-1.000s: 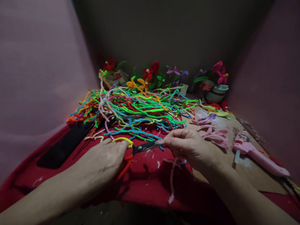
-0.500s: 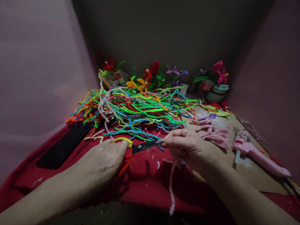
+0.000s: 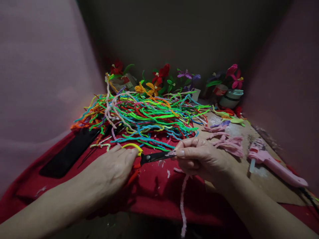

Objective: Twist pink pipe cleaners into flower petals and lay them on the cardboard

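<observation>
My left hand is closed around the yellow and red handles of a pair of scissors. Their dark blades point right and look closed or nearly so, with the tips at the fingers of my right hand. That hand pinches a pale pink pipe cleaner by its end. The fuzzy pink end lies against the blade tips, and the long tail hangs from below my palm past the table's front edge. Just beyond both hands spreads a heap of many-coloured pipe cleaners.
A black phone lies on the red cloth at left. At right, cardboard carries pink petal shapes and a pink glue gun. Pipe-cleaner flowers and a lidded jar stand behind.
The scissors have swung closer to level, and the blades look more closed. The pink tail hangs slightly lower. Both hands stay in nearly the same place.
</observation>
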